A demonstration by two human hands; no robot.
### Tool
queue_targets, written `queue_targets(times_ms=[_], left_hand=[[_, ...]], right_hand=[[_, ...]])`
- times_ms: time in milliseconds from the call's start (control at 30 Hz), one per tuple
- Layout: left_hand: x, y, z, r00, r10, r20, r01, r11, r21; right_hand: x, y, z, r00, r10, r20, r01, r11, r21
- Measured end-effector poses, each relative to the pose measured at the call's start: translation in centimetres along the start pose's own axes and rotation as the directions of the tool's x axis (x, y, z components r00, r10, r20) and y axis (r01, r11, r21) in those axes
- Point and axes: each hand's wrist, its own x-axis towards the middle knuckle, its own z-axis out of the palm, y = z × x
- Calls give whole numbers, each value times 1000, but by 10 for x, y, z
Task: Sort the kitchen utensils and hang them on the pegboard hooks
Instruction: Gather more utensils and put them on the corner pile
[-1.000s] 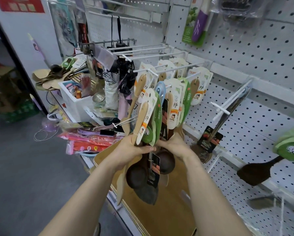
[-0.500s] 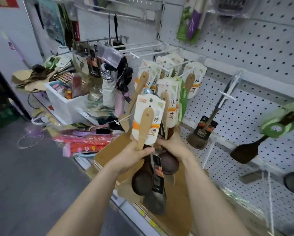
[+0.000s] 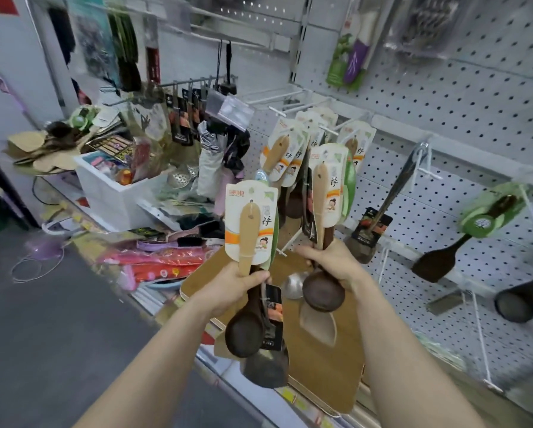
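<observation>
Left hand [image 3: 231,288]: gripping a pale wooden spatula on a white card [image 3: 248,239].
Right hand [image 3: 330,261]: gripping a dark round wooden spoon [image 3: 322,293].
Wall: white holey pegboard [image 3: 475,97] is standing behind both.
Below: flat brown wooden board [image 3: 327,366] is lying under the hands.

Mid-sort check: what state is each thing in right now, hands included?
Left hand, gripping several utensils, carded wooden spatula in front.
Right hand, gripping another bunch with a dark wooden spoon.
Dark spatula, hanging on the pegboard.
White bin, full of goods.
Wooden cutting board, lying flat below the hands.
</observation>
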Motion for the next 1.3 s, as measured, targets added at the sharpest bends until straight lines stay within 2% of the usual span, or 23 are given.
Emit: queue_targets(times_ms=[233, 400, 600, 733, 800, 900, 1133, 1300], left_hand=[[3, 5, -8, 999, 47, 6, -46, 998, -31], [7, 9, -5, 996, 81, 24, -80, 997, -22], [5, 13, -9, 998, 56, -25, -58, 995, -79], [-2, 10, -18, 995, 64, -75, -70, 995, -68], [-7, 6, -24, 994, 50, -98, -61, 992, -111], [-13, -2, -34, 992, 4, -124, -26, 983, -182], [-36, -7, -63, 987, -28, -159, -8, 976, -220], [-63, -11, -108, 973, -49, -227, -6, 972, -233]], right_hand=[[2, -3, -9, 989, 54, 136, -36, 991, -133], [4, 8, 2, 975, 147, 164, -87, 941, -327], [9, 5, 16, 970, 36, 240, 17, 976, -215], [7, 9, 31, 978, -47, 201, 82, 983, -166], [5, 14, 42, 982, -79, 173, 113, 974, -199], [-1, 19, 57, 988, -66, 140, 96, 971, -221], [-11, 8, 100, 987, -14, 161, 28, 996, -88], [-9, -14, 148, 990, 12, 139, 6, 992, -125]])
